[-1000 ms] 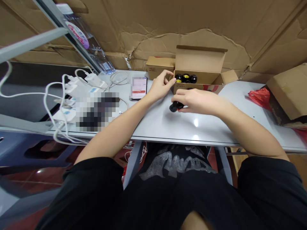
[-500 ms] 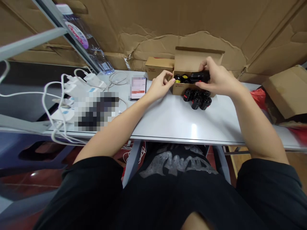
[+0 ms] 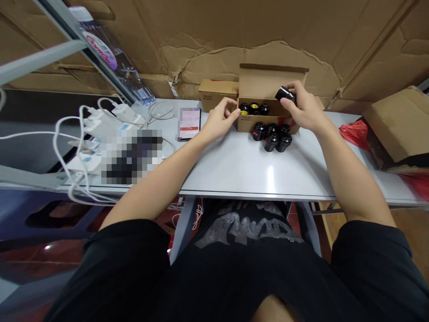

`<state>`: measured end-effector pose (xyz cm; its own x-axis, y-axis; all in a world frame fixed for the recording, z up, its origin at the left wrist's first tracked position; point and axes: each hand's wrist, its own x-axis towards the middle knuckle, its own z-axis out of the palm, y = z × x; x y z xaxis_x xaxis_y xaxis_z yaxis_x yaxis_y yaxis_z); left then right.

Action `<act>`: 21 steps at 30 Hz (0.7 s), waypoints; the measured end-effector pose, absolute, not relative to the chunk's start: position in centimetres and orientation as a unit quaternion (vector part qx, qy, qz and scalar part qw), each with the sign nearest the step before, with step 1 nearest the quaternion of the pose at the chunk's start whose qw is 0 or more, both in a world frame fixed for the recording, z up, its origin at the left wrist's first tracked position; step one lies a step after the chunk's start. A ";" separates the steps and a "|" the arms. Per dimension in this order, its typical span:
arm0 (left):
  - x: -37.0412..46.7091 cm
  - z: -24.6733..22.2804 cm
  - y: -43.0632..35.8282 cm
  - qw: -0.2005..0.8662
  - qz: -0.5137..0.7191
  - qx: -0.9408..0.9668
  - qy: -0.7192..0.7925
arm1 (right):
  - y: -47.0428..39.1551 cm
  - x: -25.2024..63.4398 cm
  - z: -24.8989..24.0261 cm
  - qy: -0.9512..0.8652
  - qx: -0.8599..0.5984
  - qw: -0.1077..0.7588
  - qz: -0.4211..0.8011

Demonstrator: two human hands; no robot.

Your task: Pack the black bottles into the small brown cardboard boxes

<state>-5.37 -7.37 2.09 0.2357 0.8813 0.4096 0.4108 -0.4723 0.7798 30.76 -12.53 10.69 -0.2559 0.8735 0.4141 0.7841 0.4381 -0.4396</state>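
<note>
- Head view: white table (image 3: 228, 174) across mid-frame, nearest us.
- Five black cylinders (image 3: 271, 142) grouped on it, right of centre, just in front of the open box (image 3: 248, 125).
- Left hand (image 3: 217, 120), frame centre, at the box's left end; fingers curled, thumb by the edge. We can't tell if it pinches the wall.
- Right hand (image 3: 301, 105), right of centre, clamped on a tilted black cylinder (image 3: 284, 94) above the box's right part.
- We see more cylinders (image 3: 264, 108) inside, left part, some yellow.
- Cardboard (image 3: 214, 31) behind, upper frame.
</note>
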 end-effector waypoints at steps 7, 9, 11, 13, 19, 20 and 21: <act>-5.4 2.2 -7.8 0.283 0.446 0.733 0.429 | -10.2 29.2 10.9 -0.776 -0.510 0.342 0.145; -5.5 2.3 -7.9 0.282 0.443 0.733 0.433 | -9.9 29.0 10.6 -0.769 -0.504 0.354 0.172; -5.6 2.4 -8.0 0.278 0.436 0.737 0.435 | -9.8 28.9 10.5 -0.761 -0.504 0.357 0.198; -5.7 2.4 -8.1 0.274 0.432 0.740 0.437 | -9.8 28.9 10.4 -0.755 -0.503 0.358 0.220; -5.8 2.0 -7.7 0.277 0.433 0.737 0.438 | -9.3 29.5 10.0 -0.785 -0.494 0.334 0.167; -5.8 2.0 -7.6 0.279 0.435 0.737 0.437 | -9.3 29.5 9.8 -0.787 -0.498 0.329 0.157; -5.8 1.9 -7.6 0.280 0.435 0.736 0.436 | -9.2 29.6 9.7 -0.787 -0.503 0.325 0.152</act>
